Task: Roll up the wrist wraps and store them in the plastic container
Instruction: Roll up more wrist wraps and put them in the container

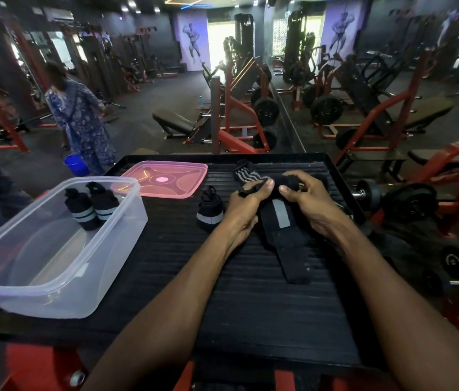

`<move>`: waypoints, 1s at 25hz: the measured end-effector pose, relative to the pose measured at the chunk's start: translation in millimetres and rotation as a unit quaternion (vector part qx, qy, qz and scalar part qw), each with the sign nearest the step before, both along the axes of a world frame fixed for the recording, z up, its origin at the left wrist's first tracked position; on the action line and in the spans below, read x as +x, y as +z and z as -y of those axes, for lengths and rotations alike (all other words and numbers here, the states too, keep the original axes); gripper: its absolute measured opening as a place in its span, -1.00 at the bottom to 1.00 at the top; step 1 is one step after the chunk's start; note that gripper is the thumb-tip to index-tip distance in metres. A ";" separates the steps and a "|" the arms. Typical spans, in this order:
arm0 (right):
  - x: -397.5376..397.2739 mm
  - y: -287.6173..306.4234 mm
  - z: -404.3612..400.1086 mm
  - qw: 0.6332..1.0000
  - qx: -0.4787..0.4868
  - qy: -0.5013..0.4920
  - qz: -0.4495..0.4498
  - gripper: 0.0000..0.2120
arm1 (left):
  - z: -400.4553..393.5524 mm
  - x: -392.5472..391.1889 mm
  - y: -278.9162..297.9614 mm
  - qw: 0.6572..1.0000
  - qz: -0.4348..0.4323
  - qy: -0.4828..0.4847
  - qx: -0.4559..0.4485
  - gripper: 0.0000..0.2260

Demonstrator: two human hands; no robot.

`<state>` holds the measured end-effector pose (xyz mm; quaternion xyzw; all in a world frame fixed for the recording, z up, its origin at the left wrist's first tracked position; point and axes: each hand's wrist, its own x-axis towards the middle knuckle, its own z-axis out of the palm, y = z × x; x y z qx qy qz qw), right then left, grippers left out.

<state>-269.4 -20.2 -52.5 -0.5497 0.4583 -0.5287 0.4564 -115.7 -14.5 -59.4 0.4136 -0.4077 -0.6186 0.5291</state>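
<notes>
Both hands work over the black ribbed platform (222,292), and the clear plastic container (53,277) on its near-left corner serves as the marker for everything else. Inside the container, against its far wall, stand two rolled wrist wraps (81,210) (103,206), side by side, each black with pale stripes. Just right of the container, out on the platform, sits a third rolled wrap (209,213) with one grey band. Beyond the container, touching its far rim, lies one pink lid (163,179), flat.

Further right of the container, the left hand (246,204) and the right hand (313,204) hold a fourth wrap (282,230). Fingers and thumbs of both hands curl around its rolled far end, pinching it from either side; the loose tail, black with one grey stripe, runs back along the platform toward the person. A fifth wrap (246,174), striped grey, lies just past the hands, unrolled.

So five wraps, one container, one lid. No writing on any of them can be read.

Far behind the container a person in blue print (81,122) stands beside one blue bucket (76,164).
</notes>
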 end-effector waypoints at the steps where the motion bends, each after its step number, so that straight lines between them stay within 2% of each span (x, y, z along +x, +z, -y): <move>1: 0.6 0.7 -1.0 1.000 -0.012 0.003 -0.019 -0.78 | 0.0 -0.6 0.8 1.000 0.006 0.016 -0.001 -0.83; 3: 2.5 -0.2 -1.6 0.999 -0.030 0.016 -0.038 -0.70 | 3.0 1.1 -1.0 0.997 0.041 0.052 -0.034 -0.93; 4: 4.0 -0.5 -0.9 0.999 -0.023 0.017 -0.028 -0.69 | 3.8 3.0 -1.3 0.995 0.058 0.063 -0.053 -0.90; 7: 6.1 0.7 -1.2 0.998 0.038 0.020 0.048 -0.84 | 4.4 6.5 -2.7 0.990 0.090 0.064 -0.091 -0.77; 10: 4.2 -1.3 1.2 1.000 0.012 0.000 0.022 -0.93 | 4.0 3.5 -3.5 0.990 0.099 0.055 -0.090 -0.77; 14: 0.9 -0.1 1.2 0.998 -0.048 0.008 -0.030 -0.66 | 6.7 0.1 -4.2 0.998 0.041 0.051 -0.022 -0.89; 16: -0.1 0.6 1.3 0.999 -0.027 0.028 0.001 -0.63 | 6.4 0.4 -4.6 0.995 0.061 0.069 -0.037 -0.97; 17: 0.4 1.5 1.0 0.999 0.000 0.040 0.034 -0.66 | 6.9 1.3 -5.2 0.993 0.073 0.077 -0.055 -0.91; 19: 0.9 5.1 -1.1 0.991 0.072 0.073 0.091 -0.84 | 5.9 3.2 -4.6 0.989 0.088 0.075 -0.088 -0.81; 20: 1.4 7.5 -3.5 0.986 0.106 0.083 0.095 -0.93 | 4.8 3.3 -4.4 0.987 0.100 0.071 -0.101 -0.78; 21: 1.4 6.6 -3.0 0.985 0.125 0.084 0.086 -0.93 | 4.7 3.0 -5.2 0.985 0.114 0.064 -0.111 -0.76; 23: 1.7 2.9 -0.1 0.989 0.117 0.060 0.068 -0.93 | 5.2 1.0 -5.4 0.985 0.124 0.055 -0.111 -0.75; 25: 0.5 0.9 1.6 0.995 0.071 0.036 0.062 -0.95 | 5.6 -1.6 -5.4 0.991 0.107 0.039 -0.074 -0.83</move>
